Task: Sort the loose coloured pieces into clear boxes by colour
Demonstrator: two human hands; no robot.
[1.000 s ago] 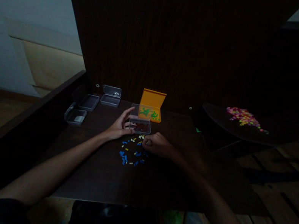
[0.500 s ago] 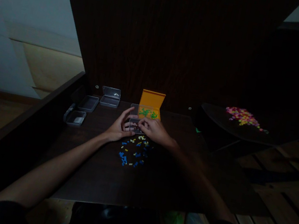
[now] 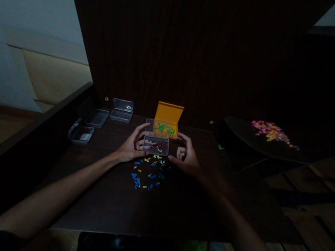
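A small clear plastic box with its lid raised at the back is on the dark table, some small dark and reddish pieces inside. My left hand grips its left side, thumb at the front corner and fingers behind. Just off the box's right side, my right hand is open and holds nothing, thumb and forefinger apart. Directly in front of the box lie scattered blue bricks and pale yellow bricks. Behind it stands an open orange box with green bricks.
Open clear cases stand at the back left, with another clear box nearer the table's left side panel. A pile of pink and yellow beads rests on a dark surface at the right. A tall dark panel closes off the back.
My right hand has come out of the clear box and moved right, its fingers opening. My left hand stays at the box's left side. The view has shifted slightly.
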